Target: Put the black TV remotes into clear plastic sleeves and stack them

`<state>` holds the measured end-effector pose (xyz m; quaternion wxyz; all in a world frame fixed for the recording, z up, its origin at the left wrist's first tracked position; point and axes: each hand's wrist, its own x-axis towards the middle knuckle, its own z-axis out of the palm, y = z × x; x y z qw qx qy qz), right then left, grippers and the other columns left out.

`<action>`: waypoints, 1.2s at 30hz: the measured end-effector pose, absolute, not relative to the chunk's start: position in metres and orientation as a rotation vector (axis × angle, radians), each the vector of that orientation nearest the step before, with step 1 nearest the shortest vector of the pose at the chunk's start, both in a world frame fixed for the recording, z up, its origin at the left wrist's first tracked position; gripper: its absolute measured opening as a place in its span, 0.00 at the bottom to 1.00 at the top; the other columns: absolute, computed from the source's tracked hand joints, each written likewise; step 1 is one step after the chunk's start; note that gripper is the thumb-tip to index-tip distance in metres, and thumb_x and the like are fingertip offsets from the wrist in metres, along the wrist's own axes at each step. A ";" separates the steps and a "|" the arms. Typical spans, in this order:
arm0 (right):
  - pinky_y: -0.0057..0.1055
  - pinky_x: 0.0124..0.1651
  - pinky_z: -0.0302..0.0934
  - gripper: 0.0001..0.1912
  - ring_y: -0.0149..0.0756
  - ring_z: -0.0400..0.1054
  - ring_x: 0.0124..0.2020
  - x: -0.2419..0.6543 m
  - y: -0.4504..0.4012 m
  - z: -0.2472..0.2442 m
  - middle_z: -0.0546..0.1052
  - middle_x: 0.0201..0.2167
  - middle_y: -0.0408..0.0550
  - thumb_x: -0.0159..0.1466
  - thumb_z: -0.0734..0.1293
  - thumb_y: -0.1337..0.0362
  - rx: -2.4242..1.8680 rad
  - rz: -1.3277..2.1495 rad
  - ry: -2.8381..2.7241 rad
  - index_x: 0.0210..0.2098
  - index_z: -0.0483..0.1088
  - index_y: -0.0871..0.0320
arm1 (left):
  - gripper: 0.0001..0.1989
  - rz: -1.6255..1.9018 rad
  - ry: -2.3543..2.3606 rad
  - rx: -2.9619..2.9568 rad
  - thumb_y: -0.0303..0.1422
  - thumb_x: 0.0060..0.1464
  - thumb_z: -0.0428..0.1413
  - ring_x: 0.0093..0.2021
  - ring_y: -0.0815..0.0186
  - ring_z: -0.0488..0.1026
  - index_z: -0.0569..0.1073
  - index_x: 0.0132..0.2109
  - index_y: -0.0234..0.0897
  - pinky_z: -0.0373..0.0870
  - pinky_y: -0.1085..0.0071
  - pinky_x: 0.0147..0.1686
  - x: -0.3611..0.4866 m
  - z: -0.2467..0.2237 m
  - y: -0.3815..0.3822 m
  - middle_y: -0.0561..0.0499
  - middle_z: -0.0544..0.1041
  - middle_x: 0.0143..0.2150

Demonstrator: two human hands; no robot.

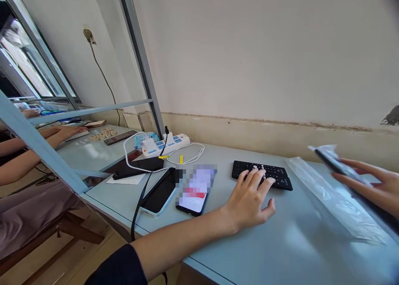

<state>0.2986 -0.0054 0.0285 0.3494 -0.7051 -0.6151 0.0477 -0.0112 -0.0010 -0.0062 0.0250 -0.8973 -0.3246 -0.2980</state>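
Near the wall, a small black keyboard (262,174) with white-marked keys lies flat on the desk. My left hand (251,197) reaches across the desk, its spread fingertips resting on the front edge and keys. At the far right, my right hand (370,183) grips a long dark flat object (330,162) partly wrapped in clear plastic, raised above the desk and tilted. Its kind is hard to make out, and the frame edge cuts off its lower end. Between the two hands, a long clear plastic sleeve (333,199) lies on the desk.
Left of the keyboard lie a lit phone (193,204), a dark-screened phone (160,191) and a black flat item (137,168). A white power strip (166,144) with cables stands behind them. Past a metal frame post (140,56), another person's arms (46,145) rest at a neighbouring desk.
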 end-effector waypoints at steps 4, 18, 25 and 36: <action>0.40 0.21 0.60 0.30 0.40 0.63 0.17 0.211 -0.029 0.034 0.77 0.29 0.50 0.45 0.65 0.39 -1.811 0.302 -1.807 0.43 0.74 0.46 | 0.23 -0.933 -1.032 -2.675 0.36 0.60 0.45 0.61 0.54 0.61 0.63 0.59 0.33 0.60 0.56 0.59 -0.012 -0.001 -0.001 0.39 0.66 0.59; 0.36 0.25 0.68 0.26 0.41 0.73 0.26 0.186 -0.043 -0.011 0.78 0.41 0.48 0.55 0.62 0.48 -1.646 0.270 -2.172 0.51 0.73 0.46 | 0.41 -0.036 -2.485 -2.017 0.58 0.58 0.39 0.68 0.40 0.40 0.39 0.69 0.42 0.57 0.31 0.51 -0.062 0.039 0.028 0.40 0.40 0.71; 0.38 0.28 0.71 0.28 0.45 0.75 0.29 0.191 -0.042 -0.015 0.78 0.42 0.51 0.54 0.62 0.42 -1.651 0.150 -2.180 0.50 0.74 0.44 | 0.42 0.009 -2.821 -1.841 0.61 0.56 0.36 0.67 0.39 0.45 0.37 0.69 0.43 0.67 0.36 0.45 -0.087 0.047 0.050 0.40 0.38 0.71; 0.30 0.24 0.70 0.26 0.40 0.75 0.29 0.199 -0.040 -0.023 0.78 0.42 0.44 0.58 0.63 0.45 -1.557 0.175 -2.236 0.54 0.70 0.41 | 0.45 -0.120 -2.702 -1.888 0.61 0.55 0.41 0.67 0.35 0.44 0.43 0.69 0.38 0.64 0.36 0.49 -0.089 0.038 0.051 0.37 0.40 0.71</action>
